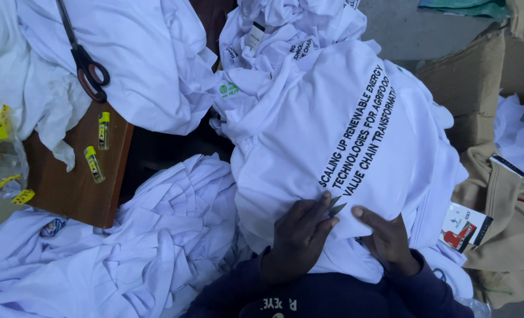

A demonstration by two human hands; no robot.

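Small grey metal thread snips (334, 206) pinched in left hand (300, 238) fingers, over white printed cotton shirt (332, 141). Right hand (388, 238) laid flat, open, on shirt.

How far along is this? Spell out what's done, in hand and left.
Done: cannot tell; white shirts lie unsorted in a lower-left heap and a top heap. In hand: the left hand pinches small snips against the printed white shirt; the right hand presses it flat. Left: likely some of those heaps; the black scissors lie unused.
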